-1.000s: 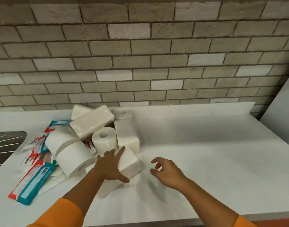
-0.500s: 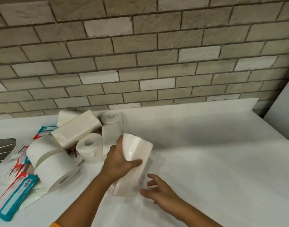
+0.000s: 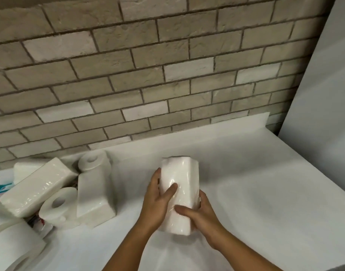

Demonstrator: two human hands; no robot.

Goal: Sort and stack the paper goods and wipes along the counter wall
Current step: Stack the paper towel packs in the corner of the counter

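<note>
Item in hand: one wrapped paper pack (image 3: 182, 178), held mid-counter (image 3: 265, 192), short of the wall (image 3: 167, 75); my left hand (image 3: 158, 200) and right hand (image 3: 199, 214) grip its sides. Stacked: nothing I can see. Outstanding: heap of packs and rolls (image 3: 93, 194), left.

The white table (image 3: 265, 192) meets a brick wall (image 3: 167, 75), and on its left side sit white paper rolls (image 3: 57, 207), wrapped paper packs (image 3: 93, 198) and bright wipe packs (image 3: 1, 189), bunched together.

Plastic-wrapped white paper pack (image 3: 187, 180), long axis pointing away, right of heaped packs (image 3: 36, 190) and rolls (image 3: 70, 196)
</note>
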